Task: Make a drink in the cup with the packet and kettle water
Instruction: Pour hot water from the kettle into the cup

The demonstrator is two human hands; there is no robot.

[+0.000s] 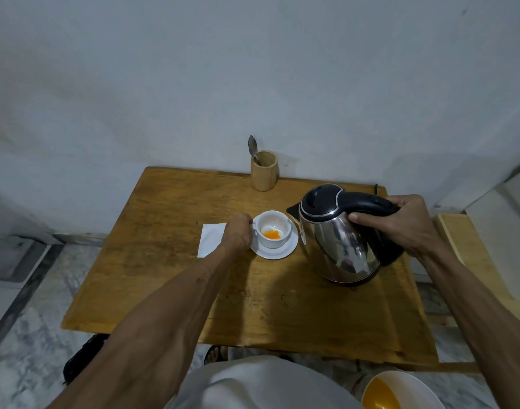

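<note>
A white cup point(273, 231) stands on a white saucer point(278, 253) near the middle of the wooden table point(253, 296). Orange powder lies in the cup's bottom. My left hand point(238, 235) grips the cup's handle on its left side. A white packet point(212, 239) lies flat just left of the saucer, partly under my hand. My right hand point(406, 225) holds the black handle of a steel kettle point(341, 240), which is lifted and tilted with its spout pointing at the cup. No water is seen falling.
A bamboo holder point(263, 170) with a spoon point(253, 149) stands at the table's back edge against the wall. A white bowl of orange liquid point(400, 391) sits at the bottom right. A pale wooden ledge point(459, 246) flanks the table's right side.
</note>
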